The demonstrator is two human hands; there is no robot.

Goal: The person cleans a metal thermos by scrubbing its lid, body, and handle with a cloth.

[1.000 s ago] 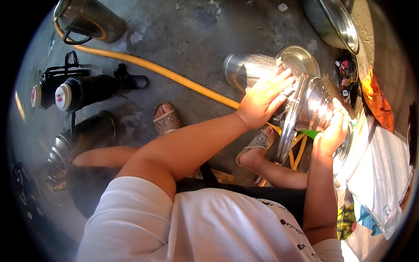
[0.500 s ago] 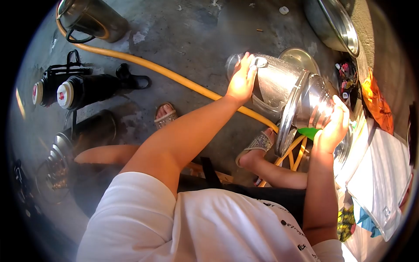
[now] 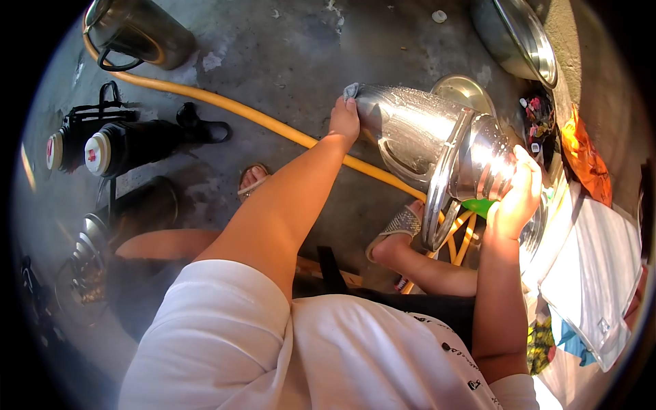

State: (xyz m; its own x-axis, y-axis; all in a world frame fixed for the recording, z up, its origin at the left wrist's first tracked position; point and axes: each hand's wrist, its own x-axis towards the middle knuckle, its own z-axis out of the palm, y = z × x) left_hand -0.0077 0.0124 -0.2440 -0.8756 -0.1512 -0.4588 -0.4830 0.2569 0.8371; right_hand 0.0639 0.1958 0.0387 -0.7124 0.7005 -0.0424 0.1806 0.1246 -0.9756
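Note:
A shiny metal vessel [image 3: 424, 123] lies tilted above the floor, wet and sunlit, with a wide rim or band and a narrower ribbed part at its right. My right hand [image 3: 516, 191] is wrapped round the ribbed end, its fingers along the upper side. At the vessel's left end, my left hand [image 3: 345, 121] is closed on a small greyish pad [image 3: 350, 91] pressed against the edge. Something green [image 3: 480, 207] shows beneath the vessel, beside my right hand.
A yellow hose [image 3: 273, 124] crosses the floor. Metal jug [image 3: 147, 31] and black flasks [image 3: 137, 147] are at the left. A basin [image 3: 516, 41], shallow metal dish [image 3: 465, 94], orange bag [image 3: 586, 160] and white sack [image 3: 591, 273] are at the right. My sandalled feet are below.
My left hand has moved left along the vessel, from its wide middle to its left end, and its fingers have closed. My right hand keeps its hold on the ribbed end.

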